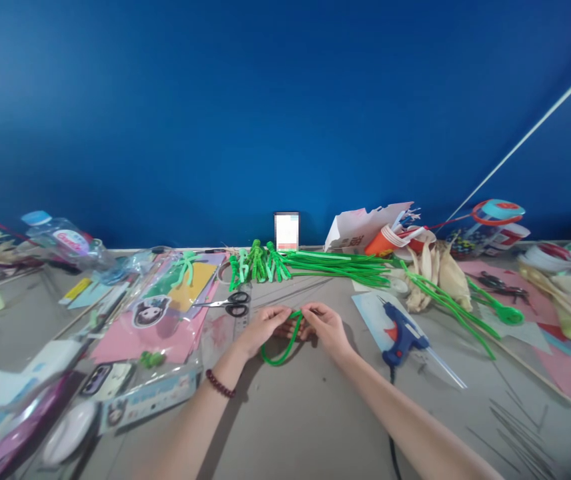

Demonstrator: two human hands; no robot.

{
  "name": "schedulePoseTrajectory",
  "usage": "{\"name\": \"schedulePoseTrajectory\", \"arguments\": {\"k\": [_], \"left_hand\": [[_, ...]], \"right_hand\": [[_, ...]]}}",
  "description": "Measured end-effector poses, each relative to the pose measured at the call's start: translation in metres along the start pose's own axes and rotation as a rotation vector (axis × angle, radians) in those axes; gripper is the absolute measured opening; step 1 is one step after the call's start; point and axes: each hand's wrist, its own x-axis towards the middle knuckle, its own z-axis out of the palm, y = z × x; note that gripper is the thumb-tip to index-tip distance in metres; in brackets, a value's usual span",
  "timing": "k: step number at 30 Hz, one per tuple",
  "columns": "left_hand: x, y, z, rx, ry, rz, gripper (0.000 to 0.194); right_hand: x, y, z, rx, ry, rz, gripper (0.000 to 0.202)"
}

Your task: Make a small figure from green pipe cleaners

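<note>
Both hands meet over the grey table (pixel 285 427), near the middle of the view. A green fuzzy stem (pixel 281 361) hangs between them in a loop. My left hand (pixel 271 328) pinches it at the upper left. My right hand (pixel 323 324) pinches it at the top right, its fingers almost touching those of the left. Just beyond the hands stand several twisted green figures (pixel 258 261), with a bundle of loose green stems (pixel 345 267) to their right. Black-handled scissors (pixel 235 305) lie left of my left hand.
A blue glue gun (pixel 403 337) lies at the right, its cord running toward the front edge. Pink sheets (pixel 165 337) and a white phone case (pixel 114 380) are on the left. Dried husks (pixel 453 279) and paper cups (pixel 388 240) stand back right, a plastic bottle (pixel 63 239) back left.
</note>
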Motion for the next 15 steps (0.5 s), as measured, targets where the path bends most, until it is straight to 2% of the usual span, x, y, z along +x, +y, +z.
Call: {"name": "schedulePoseTrajectory", "arguments": {"k": [4,7,10,15], "left_hand": [[-0.001,0.001,0.002,-0.159,0.001,-0.061,0.03],[-0.003,0.001,0.007,-0.285,-0.088,-0.123,0.027],[-0.003,0.0,0.012,-0.351,-0.151,-0.168,0.025],[0.001,-0.008,0.012,-0.379,-0.109,-0.123,0.02]], "right_hand": [[0.001,0.0,0.0,0.004,0.026,-0.042,0.034],[0.0,-0.001,0.001,0.031,0.046,-0.034,0.033],[-0.002,-0.003,0.003,0.082,0.015,0.017,0.033],[-0.004,-0.007,0.005,0.013,0.053,0.005,0.033]]}}
